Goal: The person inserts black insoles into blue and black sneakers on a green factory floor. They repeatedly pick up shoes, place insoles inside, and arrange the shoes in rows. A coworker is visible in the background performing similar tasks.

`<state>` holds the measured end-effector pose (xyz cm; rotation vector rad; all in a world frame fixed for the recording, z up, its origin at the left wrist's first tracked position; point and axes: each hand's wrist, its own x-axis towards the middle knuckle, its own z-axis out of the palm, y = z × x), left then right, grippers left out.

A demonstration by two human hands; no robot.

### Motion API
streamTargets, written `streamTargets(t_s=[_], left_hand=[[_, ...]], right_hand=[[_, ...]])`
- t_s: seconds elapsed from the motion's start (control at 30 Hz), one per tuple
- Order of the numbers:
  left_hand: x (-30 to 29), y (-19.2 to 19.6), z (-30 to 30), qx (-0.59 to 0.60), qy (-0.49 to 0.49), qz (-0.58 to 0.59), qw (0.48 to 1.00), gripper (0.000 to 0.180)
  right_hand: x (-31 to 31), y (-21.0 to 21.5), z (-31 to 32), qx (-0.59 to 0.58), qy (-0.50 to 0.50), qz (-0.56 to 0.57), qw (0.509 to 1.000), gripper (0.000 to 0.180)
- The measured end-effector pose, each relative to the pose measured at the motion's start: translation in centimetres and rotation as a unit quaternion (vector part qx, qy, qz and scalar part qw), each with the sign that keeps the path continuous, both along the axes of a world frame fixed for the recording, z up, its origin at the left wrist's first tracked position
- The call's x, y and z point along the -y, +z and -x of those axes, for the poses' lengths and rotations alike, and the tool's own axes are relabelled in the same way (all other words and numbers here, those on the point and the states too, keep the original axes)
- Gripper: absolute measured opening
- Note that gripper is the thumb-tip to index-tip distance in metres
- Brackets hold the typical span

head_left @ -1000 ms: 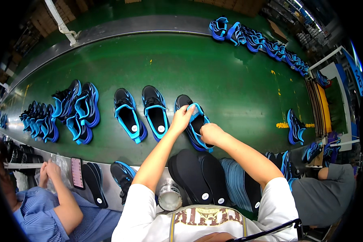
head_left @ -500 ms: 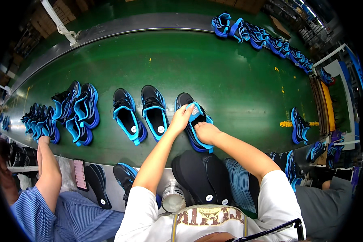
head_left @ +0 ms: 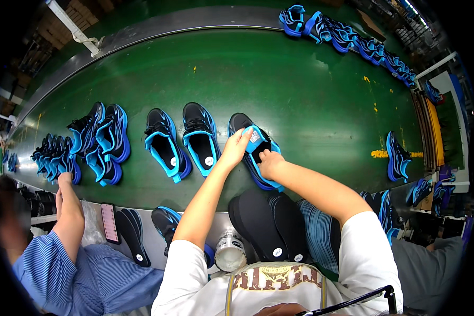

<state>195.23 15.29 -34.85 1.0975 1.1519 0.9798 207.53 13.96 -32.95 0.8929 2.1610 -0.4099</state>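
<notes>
A black and blue sneaker (head_left: pixel 237 125) lies in front of me on the green work surface, toe pointing away. My left hand (head_left: pixel 236 150) pinches the raised tongue of this sneaker, where a pale label (head_left: pixel 255 137) shows. At the shoe's opening, my right hand (head_left: pixel 271 164) is closed, its curled fingers dipping inside. The fingertips are hidden, and so is whatever they hold. To the left stand two matching sneakers, one (head_left: pixel 166 142) farther left and one (head_left: pixel 199 138) nearer my left hand, each with a round white sticker on its insole.
Black insoles (head_left: pixel 258 226) and a striped insole stack (head_left: pixel 321 231) lie close to my body, beside a clear jar (head_left: pixel 230 253). A co-worker's hand (head_left: pixel 65 180) is among sneakers at far left. More sneakers (head_left: pixel 342 37) line the far edge; a single one (head_left: pixel 397 158) stands right.
The view has shifted slightly. My right hand has lifted a little at the shoe opening, and more of its fingers shows. My left hand keeps its grip on the tongue.
</notes>
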Motion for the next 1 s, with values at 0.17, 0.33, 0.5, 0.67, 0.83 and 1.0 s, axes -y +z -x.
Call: streamTargets(t_s=[0.17,0.33,0.5,0.67,0.83,1.0], left_hand=[[-0.3,-0.3,0.3,-0.009,-0.033,0.025,0.999,0.033],[-0.4,1.4,-0.2,0.0,-0.032,0.114,0.993,0.031],[-0.3,1.2,-0.3,-0.371,0.128,-0.325,0.861,0.026],[0.4,2.0,-0.9,-0.442,-0.017,-0.353,0.825,0.025],[0.2,1.6,-0.3,-0.408,-0.059,-0.294,0.862,0.031],[3.0,2.5,-0.4,-0.422,-0.014,-0.348,0.837,0.022]], right_hand=[[-0.2,-1.0,-0.4,0.074,0.085,0.02,0.993,0.034],[-1.1,-2.1,-0.8,0.031,0.117,0.049,0.991,0.029],[-0.1,-0.9,-2.1,-0.114,0.099,0.027,0.988,0.033],[2.0,2.7,-2.8,-0.077,-0.035,0.15,0.985,0.056],[3.5,1.6,-4.0,-0.187,-0.042,0.052,0.98,0.045],[8.5,4.4,-7.5,-0.32,-0.102,-0.135,0.932,0.027]])
